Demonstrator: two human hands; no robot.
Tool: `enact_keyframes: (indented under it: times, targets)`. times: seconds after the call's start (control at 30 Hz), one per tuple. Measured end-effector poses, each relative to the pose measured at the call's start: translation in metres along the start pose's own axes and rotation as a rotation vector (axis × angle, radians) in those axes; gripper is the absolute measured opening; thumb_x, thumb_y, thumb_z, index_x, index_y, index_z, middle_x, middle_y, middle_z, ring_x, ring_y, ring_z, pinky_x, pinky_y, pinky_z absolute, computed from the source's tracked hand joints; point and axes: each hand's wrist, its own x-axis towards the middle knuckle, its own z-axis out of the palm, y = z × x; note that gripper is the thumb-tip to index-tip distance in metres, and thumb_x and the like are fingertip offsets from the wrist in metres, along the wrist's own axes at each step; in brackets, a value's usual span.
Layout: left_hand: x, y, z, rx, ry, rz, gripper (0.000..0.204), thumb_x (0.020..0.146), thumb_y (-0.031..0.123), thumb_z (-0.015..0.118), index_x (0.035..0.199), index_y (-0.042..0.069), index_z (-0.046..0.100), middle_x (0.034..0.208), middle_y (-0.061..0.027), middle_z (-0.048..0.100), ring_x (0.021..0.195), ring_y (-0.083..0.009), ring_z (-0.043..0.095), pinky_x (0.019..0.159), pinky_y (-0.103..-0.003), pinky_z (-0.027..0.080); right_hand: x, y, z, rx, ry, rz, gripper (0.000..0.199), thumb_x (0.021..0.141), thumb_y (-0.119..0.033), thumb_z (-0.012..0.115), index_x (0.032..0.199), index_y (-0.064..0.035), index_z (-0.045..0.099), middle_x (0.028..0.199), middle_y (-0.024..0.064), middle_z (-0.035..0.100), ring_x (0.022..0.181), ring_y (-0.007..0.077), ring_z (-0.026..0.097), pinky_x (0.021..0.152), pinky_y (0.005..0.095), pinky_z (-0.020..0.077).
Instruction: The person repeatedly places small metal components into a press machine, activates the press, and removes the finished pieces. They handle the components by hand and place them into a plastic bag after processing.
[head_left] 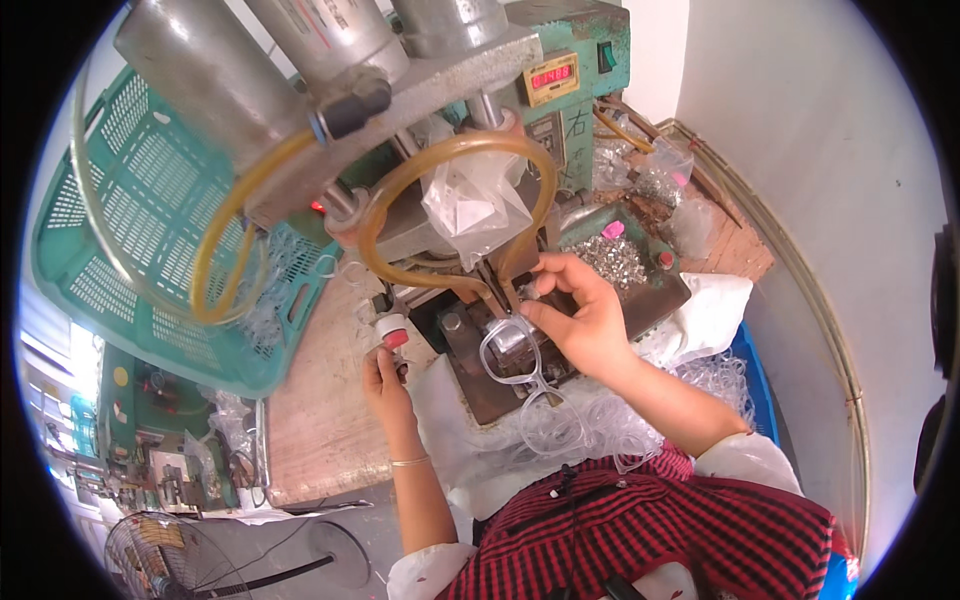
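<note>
A green press [575, 40] with steel cylinders [210, 80] fills the far middle, its amber hoses [455, 150] looping down in front and a crumpled clear bag [470, 200] hanging among them. To the left a teal basket [150, 230] leans on the wooden surface [320, 400], with clear frames showing through its mesh. To the right of the press a dark tray [655, 295] holds a heap of small metal parts [612, 258], with more clear bags [660, 175] beyond it. Near the person, a pile of clear frames [590, 425] lies on white cloth [700, 315] above the red-checked lap. The right hand [580, 315] is at the press's dark fixture [480, 370], its thumb and fingers pinched on the upper right edge of one clear frame [512, 350], which rests on the fixture just under the press head. The left hand [385, 375], a thin bangle [410, 461] on its wrist, is curled around a small red-topped button [393, 335] at the fixture's left, the thumb on or just beside its cap; how tightly that grip is closed cannot be told.
</note>
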Motion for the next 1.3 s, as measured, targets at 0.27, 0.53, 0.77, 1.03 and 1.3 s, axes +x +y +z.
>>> enact_keyframes:
  times: [0.27, 0.53, 0.77, 1.03, 1.3]
  targets:
    - [-0.033, 0.097, 0.025, -0.138, 0.032, 0.48, 0.023, 0.105, 0.017, 0.053, 0.109, -0.003, 0.063, 0.104, -0.0136, 0.067, 0.094, -0.0223, 0.066, 0.087, -0.038, 0.057, -0.002, -0.007, 0.012, 0.269, 0.018, 0.162, 0.048, 0.081, 0.008, 0.072, 0.125, 0.0003, 0.056, 0.084, -0.0036, 0.058, 0.088, 0.0062, 0.056, 0.085, 0.0208, 0.0445]
    - [-0.086, 0.179, 0.018, 0.061, -0.185, 1.163, 0.017, 0.098, 0.024, 0.058, 0.101, 0.007, 0.061, 0.093, -0.015, 0.069, 0.081, -0.0308, 0.067, 0.077, -0.042, 0.056, -0.018, -0.063, 0.016, 0.452, -0.01, 0.269, 0.05, 0.085, 0.01, 0.064, 0.133, 0.0016, 0.05, 0.112, 0.0069, 0.062, 0.109, 0.0105, 0.056, 0.092, 0.0243, 0.0464]
    - [-0.078, 0.162, 0.039, 0.212, -0.2, 1.063, 0.013, 0.091, 0.016, 0.065, 0.096, 0.004, 0.065, 0.092, -0.0187, 0.072, 0.078, -0.0339, 0.071, 0.067, -0.041, 0.056, 0.015, -0.025, -0.008, 0.163, -0.068, 0.092, 0.045, 0.081, 0.009, 0.061, 0.125, -0.0013, 0.058, 0.112, 0.0073, 0.07, 0.105, 0.0136, 0.062, 0.093, 0.0282, 0.0474]
    - [-0.065, 0.211, 0.041, 0.119, -0.211, 0.904, 0.025, 0.102, 0.015, 0.055, 0.107, -0.008, 0.064, 0.102, -0.0227, 0.07, 0.082, -0.029, 0.067, 0.071, -0.04, 0.058, -0.003, 0.055, -0.087, -1.199, 0.135, -0.228, 0.026, 0.075, -0.015, 0.077, 0.1, -0.0086, 0.072, 0.113, 0.0103, 0.066, 0.115, 0.0325, 0.058, 0.091, 0.0454, 0.0496]
    - [-0.051, 0.189, 0.03, 0.043, -0.316, 0.885, 0.024, 0.102, 0.014, 0.056, 0.106, -0.009, 0.062, 0.101, -0.0238, 0.069, 0.082, -0.0287, 0.068, 0.072, -0.038, 0.057, 0.016, 0.071, -0.096, -1.226, 0.171, -0.253, 0.014, 0.072, -0.014, 0.077, 0.081, -0.0095, 0.069, 0.095, 0.0052, 0.066, 0.096, 0.0278, 0.062, 0.078, 0.0431, 0.0522]
